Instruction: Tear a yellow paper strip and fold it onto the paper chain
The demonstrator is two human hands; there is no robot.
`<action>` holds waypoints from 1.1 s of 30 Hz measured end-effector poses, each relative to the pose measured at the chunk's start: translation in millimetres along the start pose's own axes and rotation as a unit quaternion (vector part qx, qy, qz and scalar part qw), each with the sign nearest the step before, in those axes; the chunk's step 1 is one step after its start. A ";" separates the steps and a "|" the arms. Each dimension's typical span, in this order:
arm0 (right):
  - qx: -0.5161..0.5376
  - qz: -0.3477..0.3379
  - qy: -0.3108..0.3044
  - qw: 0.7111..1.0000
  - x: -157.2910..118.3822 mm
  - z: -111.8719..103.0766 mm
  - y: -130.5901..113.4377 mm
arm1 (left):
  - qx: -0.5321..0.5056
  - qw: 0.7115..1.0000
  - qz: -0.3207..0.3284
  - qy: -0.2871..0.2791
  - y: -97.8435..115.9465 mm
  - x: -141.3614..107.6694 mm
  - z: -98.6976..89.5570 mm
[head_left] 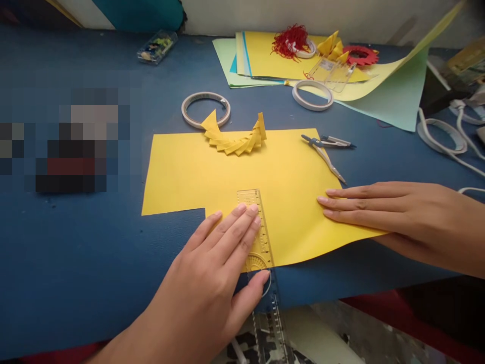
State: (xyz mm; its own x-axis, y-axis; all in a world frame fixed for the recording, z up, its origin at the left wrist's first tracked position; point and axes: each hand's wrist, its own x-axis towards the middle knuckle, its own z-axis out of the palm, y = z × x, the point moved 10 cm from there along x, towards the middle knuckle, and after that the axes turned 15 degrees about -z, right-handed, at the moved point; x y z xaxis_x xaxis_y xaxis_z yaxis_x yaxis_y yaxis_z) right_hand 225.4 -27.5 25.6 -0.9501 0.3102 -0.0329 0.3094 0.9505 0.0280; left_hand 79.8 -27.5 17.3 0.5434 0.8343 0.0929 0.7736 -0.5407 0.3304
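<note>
A yellow sheet of paper (pixel 288 167) with a rectangular notch cut from its lower left lies on the blue table. A clear plastic ruler (pixel 265 247) crosses the sheet's lower part and sticks out past the table's front edge. My left hand (pixel 220 268) presses flat on the ruler, fingers stretched out and thumb apart near its protractor cut-out. At the sheet's right edge, my right hand (pixel 401 217) has its fingers on top and its thumb tucked beneath, pinching the slightly raised paper. A curved chain of folded yellow paper (pixel 237 141) rests on the sheet's far edge. Near its right corner lies a compass (pixel 322 151).
Tape rolls (pixel 187 112) (pixel 312 96) lie behind the sheet. Farther back are coloured sheets (pixel 227 63), red shredded thread (pixel 291 41) and a red paper ring (pixel 361 54). A small clear box (pixel 157 48) stands at back left, white cables (pixel 441 136) at right. The left side is pixelated.
</note>
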 end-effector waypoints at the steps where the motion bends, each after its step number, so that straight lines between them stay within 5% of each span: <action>1: 0.002 -0.001 -0.003 1.000 -1.2 0.8 -0.4 | 0.000 1.000 0.001 0.001 0.2 0.1 -0.1; 12: 0.157 0.035 0.028 0.987 9.6 -5.1 29.5 | 0.021 0.999 0.012 0.024 2.8 0.8 -3.7; 20: 0.441 0.150 0.049 0.883 36.1 22.5 65.0 | 0.010 0.999 0.013 0.035 1.8 1.7 -5.0; 33: 0.480 0.176 0.096 0.854 39.6 40.6 68.1 | 0.009 1.000 0.011 -0.008 -0.1 -3.0 3.8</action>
State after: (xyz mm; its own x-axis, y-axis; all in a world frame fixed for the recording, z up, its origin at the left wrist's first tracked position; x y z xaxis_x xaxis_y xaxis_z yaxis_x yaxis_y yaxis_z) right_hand 210.5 50.2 -14.3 -0.7522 0.6585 -0.0236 0.3792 0.4033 -0.8328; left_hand 79.4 -30.4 13.4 0.5652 0.8207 0.0841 0.7671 -0.5603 0.3123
